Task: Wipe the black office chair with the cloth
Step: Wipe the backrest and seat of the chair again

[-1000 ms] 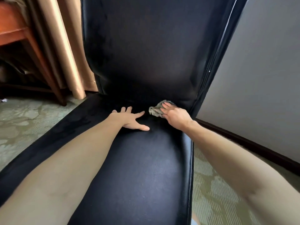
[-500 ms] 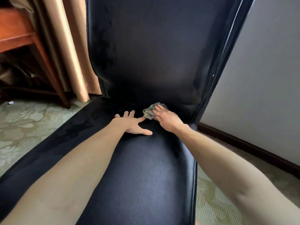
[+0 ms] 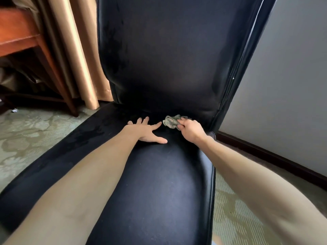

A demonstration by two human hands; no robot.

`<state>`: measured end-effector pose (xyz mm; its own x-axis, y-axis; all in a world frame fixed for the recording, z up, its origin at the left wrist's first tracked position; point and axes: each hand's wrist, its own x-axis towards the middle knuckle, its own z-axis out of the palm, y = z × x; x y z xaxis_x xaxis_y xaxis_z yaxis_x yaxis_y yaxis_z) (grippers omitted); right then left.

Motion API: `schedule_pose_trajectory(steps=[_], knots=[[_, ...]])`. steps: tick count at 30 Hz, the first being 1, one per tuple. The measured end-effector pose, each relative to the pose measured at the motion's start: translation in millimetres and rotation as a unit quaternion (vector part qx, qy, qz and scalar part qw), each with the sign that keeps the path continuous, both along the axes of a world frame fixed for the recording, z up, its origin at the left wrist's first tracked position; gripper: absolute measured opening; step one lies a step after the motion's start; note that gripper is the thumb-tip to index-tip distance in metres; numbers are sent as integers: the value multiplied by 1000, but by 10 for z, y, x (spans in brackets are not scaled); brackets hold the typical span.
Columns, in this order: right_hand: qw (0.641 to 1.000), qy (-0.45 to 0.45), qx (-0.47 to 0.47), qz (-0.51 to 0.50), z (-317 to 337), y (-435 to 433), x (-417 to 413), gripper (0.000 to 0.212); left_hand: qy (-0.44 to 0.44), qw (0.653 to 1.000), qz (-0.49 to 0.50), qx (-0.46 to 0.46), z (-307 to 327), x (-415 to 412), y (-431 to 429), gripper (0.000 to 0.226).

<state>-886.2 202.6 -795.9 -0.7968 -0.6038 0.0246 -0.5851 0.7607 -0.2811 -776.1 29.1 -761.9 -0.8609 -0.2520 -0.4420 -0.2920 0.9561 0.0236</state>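
Black office chair (image 3: 159, 183): right grip (image 3: 190, 129) pinching crumpled cloth (image 3: 170, 121) at the seat's back crease; left grip (image 3: 146, 132) spread flat on the seat's rear middle.

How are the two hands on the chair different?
The left hand lies flat with its fingers spread, while the right hand has its fingers curled. The left hand holds nothing, but the right hand grips the crumpled cloth. Both hands are bare and are at the back of the black chair seat.
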Motion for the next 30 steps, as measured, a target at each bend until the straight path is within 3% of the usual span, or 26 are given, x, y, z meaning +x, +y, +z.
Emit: schedule_pose_trajectory(steps=[6,13,16,20,30], knots=[[999,-33,13,14,22,-245,-4,47,-2,1000,7,11,-39,-23,-4,98],[997,27,62,-42,-11,306,-33,44,7,1000,-5,-5,24,-29,-94,100],[997,24,55,-41,-2,247,-5,40,5,999,40,-16,84,68,-423,104],[999,-15,31,-35,27,30,-35,40,-14,997,66,35,42,183,-616,102],[998,-48,-7,48,44,-1210,19,44,20,998,49,23,-50,222,-648,101]])
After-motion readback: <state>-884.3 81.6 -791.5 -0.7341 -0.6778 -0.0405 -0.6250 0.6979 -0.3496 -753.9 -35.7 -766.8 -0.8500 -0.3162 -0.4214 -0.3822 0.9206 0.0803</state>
